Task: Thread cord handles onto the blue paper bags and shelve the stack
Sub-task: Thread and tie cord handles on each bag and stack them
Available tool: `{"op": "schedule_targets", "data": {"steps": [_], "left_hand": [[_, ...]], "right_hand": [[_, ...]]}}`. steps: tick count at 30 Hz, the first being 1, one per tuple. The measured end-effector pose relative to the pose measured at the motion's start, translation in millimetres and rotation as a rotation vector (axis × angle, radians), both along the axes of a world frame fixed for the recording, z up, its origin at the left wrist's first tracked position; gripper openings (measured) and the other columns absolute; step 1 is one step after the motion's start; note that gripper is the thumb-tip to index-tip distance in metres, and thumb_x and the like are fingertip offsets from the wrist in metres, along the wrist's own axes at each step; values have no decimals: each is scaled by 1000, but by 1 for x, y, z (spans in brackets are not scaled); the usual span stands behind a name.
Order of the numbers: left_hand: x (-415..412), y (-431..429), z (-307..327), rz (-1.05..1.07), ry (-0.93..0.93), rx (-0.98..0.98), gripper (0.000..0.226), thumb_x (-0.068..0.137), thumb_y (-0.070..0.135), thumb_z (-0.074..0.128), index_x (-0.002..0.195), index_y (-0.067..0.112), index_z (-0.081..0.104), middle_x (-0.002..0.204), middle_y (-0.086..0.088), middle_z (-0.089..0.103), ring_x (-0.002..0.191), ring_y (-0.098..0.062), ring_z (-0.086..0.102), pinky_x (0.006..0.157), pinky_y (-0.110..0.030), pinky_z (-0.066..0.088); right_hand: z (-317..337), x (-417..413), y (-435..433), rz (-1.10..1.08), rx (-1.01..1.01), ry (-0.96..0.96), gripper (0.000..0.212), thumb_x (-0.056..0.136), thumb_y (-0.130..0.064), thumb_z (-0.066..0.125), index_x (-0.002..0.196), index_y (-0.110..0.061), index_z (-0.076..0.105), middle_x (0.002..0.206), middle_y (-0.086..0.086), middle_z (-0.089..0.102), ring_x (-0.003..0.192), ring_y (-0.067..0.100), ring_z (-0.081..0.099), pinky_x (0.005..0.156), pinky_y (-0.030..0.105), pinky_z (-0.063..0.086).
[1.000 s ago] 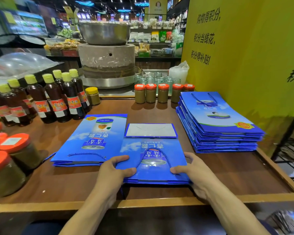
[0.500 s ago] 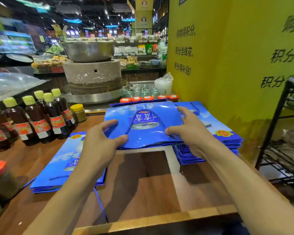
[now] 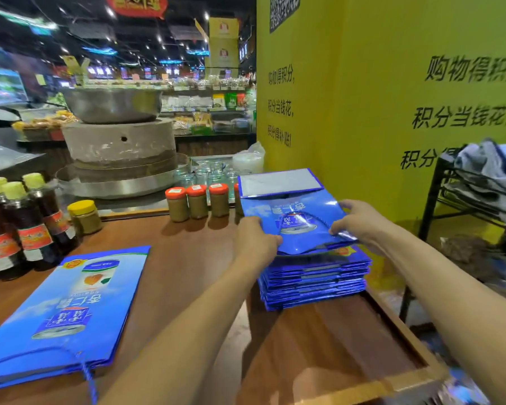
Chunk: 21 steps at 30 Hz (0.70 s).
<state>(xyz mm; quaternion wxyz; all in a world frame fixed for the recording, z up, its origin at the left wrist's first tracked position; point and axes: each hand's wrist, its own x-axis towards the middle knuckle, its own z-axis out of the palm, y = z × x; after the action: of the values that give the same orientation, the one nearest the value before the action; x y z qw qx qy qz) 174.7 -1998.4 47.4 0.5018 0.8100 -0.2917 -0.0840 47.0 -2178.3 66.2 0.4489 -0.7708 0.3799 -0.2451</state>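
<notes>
A flat blue paper bag with a cord handle lies on top of the stack of blue bags at the right of the wooden table. My left hand grips its near left edge and my right hand holds its near right edge. The bag's white folded bottom points away from me. A second, smaller pile of blue bags lies at the near left, with a blue cord hanging over the table edge.
Dark sauce bottles stand at the left, orange-lidded jars at the back centre, a stone mill behind. A yellow wall rises right of the stack. A black metal rack stands at the far right. The table has a raised wooden rim.
Both hands lifted the handled bag from the table's near centre and carried it right and away, onto the stack. My view turned right with it.
</notes>
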Motion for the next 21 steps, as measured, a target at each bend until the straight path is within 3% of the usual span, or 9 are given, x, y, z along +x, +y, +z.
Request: {"op": "schedule_targets", "data": {"steps": [3, 6, 8, 11, 14, 18, 21], "left_hand": [[-8, -17, -12, -35, -36, 64, 41, 85, 17, 81, 118, -1, 66, 123, -15, 66, 115, -33, 63, 94, -39, 51], [-11, -22, -25, -61, -135, 204, 49, 87, 34, 78, 126, 8, 62, 132, -13, 63, 120, -34, 60, 95, -38, 50], [-11, -24, -36, -64, -183, 277, 54, 87, 44, 74, 129, 13, 59, 133, -12, 62, 123, -34, 58, 95, -39, 48], [-13, -25, -43, -29, -251, 328, 51, 91, 50, 66, 129, 19, 54, 134, -16, 54, 125, -37, 48, 100, -42, 42], [-10, -24, -48, -14, -302, 361, 47, 97, 54, 57, 132, 22, 53, 134, -15, 48, 125, -36, 42, 104, -42, 39], [-3, -23, -60, -93, -235, 230, 49, 99, 61, 49, 132, 26, 60, 136, -9, 49, 121, -31, 54, 98, -40, 45], [-9, -19, -75, -93, -160, 12, 60, 98, 63, 50, 144, 25, 51, 148, 0, 45, 132, -21, 51, 105, -41, 46]], "right_hand": [[-14, -8, -23, 18, 46, 21, 55, 70, 13, 76, 121, -6, 69, 114, 21, 75, 94, 30, 72, 88, 43, 58], [-27, -13, -34, 22, 29, 91, 63, 67, 5, 81, 128, -2, 66, 117, 15, 73, 100, 32, 72, 89, 43, 59], [-32, -16, -32, -3, -41, 136, 58, 76, 5, 81, 131, -3, 64, 113, 8, 66, 102, 29, 66, 84, 37, 52], [-42, -14, -35, -24, -186, 180, 48, 80, -1, 80, 126, -2, 68, 109, 8, 68, 111, 31, 67, 92, 43, 50], [-52, -13, -39, -19, -235, 228, 54, 82, -15, 81, 134, -7, 65, 131, 10, 70, 119, 28, 65, 96, 40, 50], [-68, -15, -32, -30, -301, 261, 50, 97, -25, 67, 145, -14, 57, 148, 7, 58, 133, 28, 56, 99, 35, 42], [-86, -17, -23, -128, -317, 108, 38, 102, -33, 59, 137, -17, 63, 141, 7, 64, 130, 30, 57, 99, 37, 42]]}}
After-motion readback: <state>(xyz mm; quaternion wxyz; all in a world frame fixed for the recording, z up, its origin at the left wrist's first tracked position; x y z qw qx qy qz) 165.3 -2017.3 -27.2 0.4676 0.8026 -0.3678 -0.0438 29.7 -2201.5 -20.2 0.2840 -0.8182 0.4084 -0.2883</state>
